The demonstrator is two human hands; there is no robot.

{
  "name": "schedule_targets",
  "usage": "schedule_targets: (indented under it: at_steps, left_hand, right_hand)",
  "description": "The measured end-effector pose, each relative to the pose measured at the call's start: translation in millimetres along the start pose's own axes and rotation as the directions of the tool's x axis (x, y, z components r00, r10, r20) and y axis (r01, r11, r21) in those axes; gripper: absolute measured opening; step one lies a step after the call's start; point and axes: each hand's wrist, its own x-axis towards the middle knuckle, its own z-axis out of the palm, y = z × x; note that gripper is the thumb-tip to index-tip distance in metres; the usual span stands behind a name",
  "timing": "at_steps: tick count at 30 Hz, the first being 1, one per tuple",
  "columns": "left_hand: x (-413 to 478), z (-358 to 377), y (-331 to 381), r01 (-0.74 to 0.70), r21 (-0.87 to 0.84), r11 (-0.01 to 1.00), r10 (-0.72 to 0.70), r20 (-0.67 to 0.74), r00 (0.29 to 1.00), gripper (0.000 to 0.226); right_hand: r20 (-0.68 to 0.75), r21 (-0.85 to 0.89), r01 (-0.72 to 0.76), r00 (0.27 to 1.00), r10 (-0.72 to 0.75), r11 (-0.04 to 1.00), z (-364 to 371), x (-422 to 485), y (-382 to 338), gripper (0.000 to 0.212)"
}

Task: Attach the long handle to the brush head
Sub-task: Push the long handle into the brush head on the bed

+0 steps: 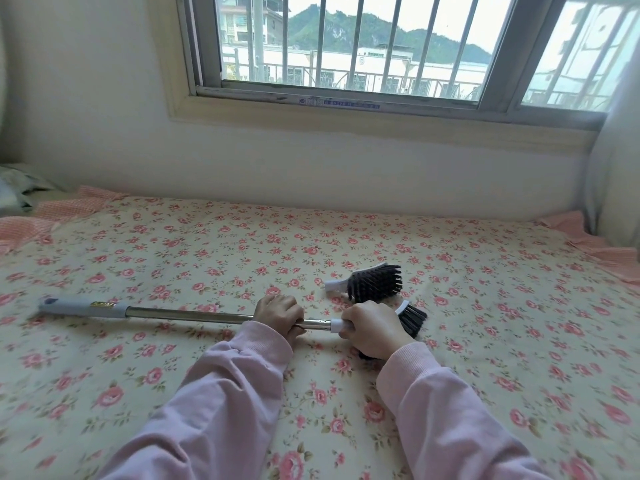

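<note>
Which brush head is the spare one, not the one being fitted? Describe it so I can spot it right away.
On the floral bedsheet below the window, look just beyond the right hand. The spare brush head lies there alone, black bristles with a white socket pointing left. Unlike the held brush head, no hand touches it and no handle meets it.

1. A left hand (278, 317) grips a metal handle (187, 314) lying across a floral bedsheet (138, 358).
2. A right hand (372, 329) wraps a brush head (412, 320) at the handle's end.
3. A second brush (369, 283) lies just behind.
4. A barred window (346, 46) is above.
</note>
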Motion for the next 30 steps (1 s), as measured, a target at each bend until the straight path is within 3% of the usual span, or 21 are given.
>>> schedule_targets:
  at_steps: [4,8,11,14,18,22,24,27,30]
  left_hand:
    - [-3,1,-2,0.009,0.087,0.996,-0.009,-0.001,1.000,0.019]
    - [-4,0,-5,0.024,0.104,0.994,-0.026,0.022,0.999,0.037]
    - [2,-6,-1,0.028,0.102,0.994,-0.048,0.198,0.979,0.043]
    - [9,-8,1,0.137,0.122,0.983,-0.173,0.358,0.917,0.038]
    - [-1,-2,-2,0.066,0.080,0.995,-0.078,0.158,0.984,0.026]
    - [-2,6,3,0.048,0.002,0.999,-0.048,0.102,0.994,0.067]
    - [0,7,4,0.010,-0.020,1.000,-0.009,0.025,1.000,0.056]
    - [-1,11,-2,0.012,-0.077,0.997,-0.013,-0.012,1.000,0.020]
    - [0,13,-11,0.040,-0.092,0.995,-0.037,0.037,0.999,0.026]
  right_hand:
    - [-0.011,-0.010,0.006,1.000,-0.007,1.000,0,-1,0,0.018]
    - [-0.021,-0.024,0.013,1.000,-0.014,1.000,1,-1,0,0.017]
    - [-0.024,-0.022,0.020,1.000,-0.020,1.000,2,-1,1,0.017]
    - [-0.020,-0.017,0.022,1.000,-0.023,1.000,2,1,2,0.017]
    - [-0.014,-0.024,0.026,1.000,-0.026,0.999,4,2,2,0.018]
    - [-0.003,-0.031,0.037,0.999,-0.037,0.999,3,2,2,0.012]
    - [-0.007,-0.032,0.037,0.999,-0.037,0.999,1,2,2,0.012]
    - [-0.014,-0.033,0.032,0.999,-0.033,0.999,2,1,2,0.012]
    - [-0.024,-0.033,0.026,0.999,-0.027,0.999,4,2,1,0.012]
